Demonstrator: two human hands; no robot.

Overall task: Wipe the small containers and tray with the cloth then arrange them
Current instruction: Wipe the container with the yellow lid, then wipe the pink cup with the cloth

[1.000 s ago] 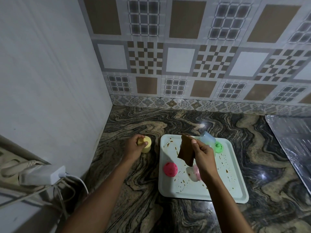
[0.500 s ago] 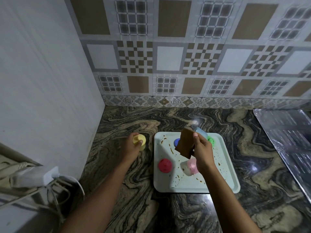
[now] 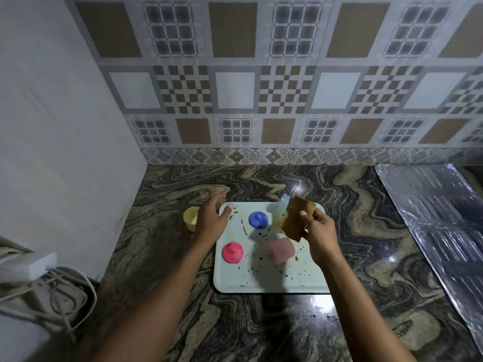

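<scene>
A pale tray (image 3: 266, 280) speckled with brown stains lies on the marble counter. On it sit a blue lidded container (image 3: 258, 219), a pink lidded container (image 3: 232, 252), and a light pink container (image 3: 280, 250) on its side. A clear bluish container (image 3: 281, 205) shows at the tray's far edge, partly hidden by the cloth. My right hand (image 3: 317, 231) pinches a brown cloth (image 3: 295, 218) above the tray. A yellow container (image 3: 191, 217) stands on the counter left of the tray. My left hand (image 3: 211, 218) hovers beside it with relaxed fingers, holding nothing.
A foil-covered sheet (image 3: 439, 226) lies on the counter at the right. A white adapter with cables (image 3: 34, 267) hangs at the lower left by the white side wall. Patterned tiles back the counter.
My left hand has let go of the yellow container, which now stands on the counter, and moved right toward the tray. The right hand with the cloth shifted slightly right.
</scene>
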